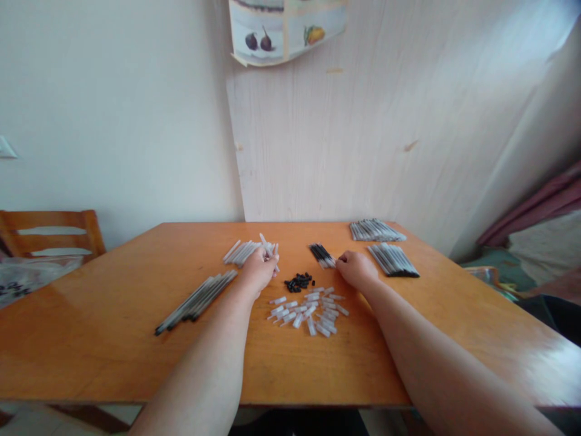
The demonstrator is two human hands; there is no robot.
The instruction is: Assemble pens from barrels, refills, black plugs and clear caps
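My left hand (pixel 261 267) is closed around a few thin, translucent white plastic tubes (pixel 264 240) that stick up past the fingers. Behind it lies a row of similar white tubes (pixel 242 252). My right hand (pixel 358 269) rests on the table, its fingers pinched at the pale ends of a small bundle of black-and-white sticks (pixel 321 254); whether one is between the fingertips is hidden. Between my hands sits a small pile of black caps (pixel 298 283). Closer to me, many short, frosted white plastic pieces with narrow tips (pixel 313 310) lie scattered.
Long grey tubes with black ends (pixel 197 303) lie at the left of the wooden table (pixel 109 339). Two rows of grey sticks, one nearer (pixel 393 260) and one farther (pixel 376 230), are at the right. A wooden chair (pixel 52 236) stands beyond the left edge.
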